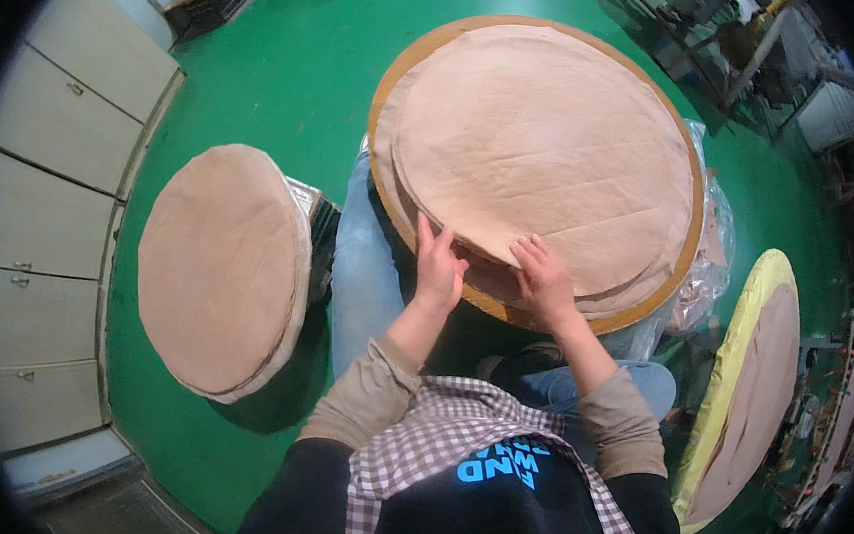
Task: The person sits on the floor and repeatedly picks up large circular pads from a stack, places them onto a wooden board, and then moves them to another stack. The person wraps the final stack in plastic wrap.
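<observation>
Two hands of ours are working at the edge of a round beige sheet (538, 148), which is lying topmost on similar round sheets (660, 271) over a brown round board (506, 313), at one o'clock in our view. At the sheet's six o'clock, our right hand (545, 273) is pinching the edge; at its eight o'clock, our left hand (437, 266) is touching it with fingertips, thumb standing apart. Between them the edge is bowing upward. Another beige stack (224, 273) is resting at nine o'clock, a yellow-rimmed disc (757, 382) is tilting at four, and pale cabinets (42, 217) are standing at ten.
</observation>
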Demonstrator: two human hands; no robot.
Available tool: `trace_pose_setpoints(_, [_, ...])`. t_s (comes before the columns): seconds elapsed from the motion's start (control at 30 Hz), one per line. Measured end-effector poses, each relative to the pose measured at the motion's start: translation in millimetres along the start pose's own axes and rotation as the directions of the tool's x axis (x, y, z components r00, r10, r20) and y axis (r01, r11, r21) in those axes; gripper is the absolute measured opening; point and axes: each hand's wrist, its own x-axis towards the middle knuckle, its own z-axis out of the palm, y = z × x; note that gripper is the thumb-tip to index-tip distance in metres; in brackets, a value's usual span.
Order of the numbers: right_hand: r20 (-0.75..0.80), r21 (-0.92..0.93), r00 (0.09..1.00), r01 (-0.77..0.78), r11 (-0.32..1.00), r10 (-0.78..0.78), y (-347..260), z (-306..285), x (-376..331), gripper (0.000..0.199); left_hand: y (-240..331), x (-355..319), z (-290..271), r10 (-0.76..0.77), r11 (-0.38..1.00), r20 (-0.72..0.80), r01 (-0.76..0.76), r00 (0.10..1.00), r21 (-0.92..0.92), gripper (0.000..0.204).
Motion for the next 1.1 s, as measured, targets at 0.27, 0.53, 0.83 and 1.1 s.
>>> trace_pose_setpoints(0.27, [0.321, 0.236, 0.848, -0.502, 0.832, 0.421, -0.4, -29.2, 31.8, 0.021, -8.7, 22.0, -25.3, -0.151, 0.945, 0.018, 0.150, 0.988, -0.291, 0.035])
trace_pose_setpoints(0.53, [-0.157, -0.086, 0.981, 0.098, 0.991, -0.110, -25.2, -56.5, 35.8, 0.032, -13.4, 22.9, -27.4, -0.191, 0.936, 0.029, 0.191, 0.981, -0.297, 0.045])
trace_pose_setpoints(0.83, [-0.116, -0.143, 0.993, 0.014, 0.990, -0.031, -6.5, 25.6, -17.7, 0.034, -16.6, 18.8, -12.4, -0.003, 0.980, -0.064, -0.009, 0.998, -0.198, 0.050])
trace_pose_setpoints(1.1, [-0.089, -0.141, 0.996, -0.005, 0.990, -0.008, -19.4, 14.0, -15.3, 0.034, -14.1, 19.1, -18.3, 0.168, 0.978, -0.083, -0.176, 0.982, -0.109, 0.052])
